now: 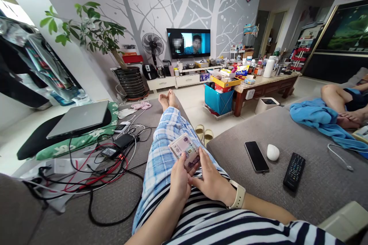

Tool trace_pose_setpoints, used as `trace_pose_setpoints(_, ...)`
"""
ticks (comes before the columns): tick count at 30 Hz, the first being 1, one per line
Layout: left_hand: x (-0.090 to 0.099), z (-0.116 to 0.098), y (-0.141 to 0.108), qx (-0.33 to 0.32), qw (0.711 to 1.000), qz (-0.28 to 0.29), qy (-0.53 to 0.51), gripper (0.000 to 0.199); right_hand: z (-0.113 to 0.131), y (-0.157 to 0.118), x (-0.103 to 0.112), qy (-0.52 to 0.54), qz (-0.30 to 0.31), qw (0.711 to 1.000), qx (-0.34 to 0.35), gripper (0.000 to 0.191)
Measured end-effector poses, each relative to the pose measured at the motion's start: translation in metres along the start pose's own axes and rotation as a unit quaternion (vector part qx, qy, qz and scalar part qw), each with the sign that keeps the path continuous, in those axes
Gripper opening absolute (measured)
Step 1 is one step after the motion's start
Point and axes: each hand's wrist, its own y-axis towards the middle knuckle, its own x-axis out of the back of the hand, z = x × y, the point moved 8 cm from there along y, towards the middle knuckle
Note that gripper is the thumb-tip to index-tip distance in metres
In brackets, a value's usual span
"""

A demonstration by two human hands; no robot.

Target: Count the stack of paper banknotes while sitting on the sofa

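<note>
A stack of banknotes [184,148], the top one marked with a 5, is held above my lap between both hands. My left hand [180,176] is closed round its near left side, the thumb lying on top of the notes. Along the stack's right edge rest the fingers of my right hand [209,178], with its thumb near the bottom corner. A pale watch [238,195] is strapped on my right wrist. Beneath the notes are my blue plaid trousers [161,141]. The undersides of the notes and some fingertips are hidden.
On the sofa to my right lie a phone [257,156], a white rounded case [273,152] and a remote control [294,171]. Tangled cables [115,172] and a laptop [79,118] are on the left. Another person's legs [335,97] show at far right, beside a blue cloth [310,113].
</note>
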Motion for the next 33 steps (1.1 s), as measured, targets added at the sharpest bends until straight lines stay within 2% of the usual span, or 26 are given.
trace_pose_setpoints(6,0.001,-0.004,0.001,-0.003,1.0,-0.004,0.004,0.023,0.001,-0.001,-0.004,-0.013,0.018,1.0,0.015,0.101)
trace_pose_setpoints(8,0.002,-0.006,0.003,-0.01,1.0,0.001,0.009,0.022,0.001,0.003,0.004,0.029,-0.01,0.999,0.016,0.097)
trace_pose_setpoints(12,0.001,-0.003,0.004,-0.002,0.999,0.018,0.031,0.019,-0.011,0.013,0.03,0.173,-0.121,0.977,-0.022,0.063)
trace_pose_setpoints(15,-0.002,0.003,-0.001,0.005,0.997,0.039,0.063,0.015,-0.02,0.023,0.035,0.246,-0.14,0.958,-0.044,0.04)
trace_pose_setpoints(19,-0.005,0.011,-0.006,0.022,0.994,0.059,0.084,0.013,-0.032,0.029,0.036,0.311,-0.172,0.932,-0.067,0.032)
trace_pose_setpoints(24,-0.002,0.016,-0.001,0.046,0.996,0.045,0.062,0.014,-0.035,0.024,0.043,0.307,-0.216,0.923,-0.08,0.031)
trace_pose_setpoints(27,0.001,0.02,0.004,0.055,0.997,0.033,0.047,0.012,-0.033,0.022,0.046,0.282,-0.214,0.932,-0.076,0.033)
trace_pose_setpoints(33,-0.001,0.024,0.004,0.056,0.996,0.047,0.042,0.017,-0.034,0.022,0.049,0.232,-0.219,0.944,-0.081,0.034)
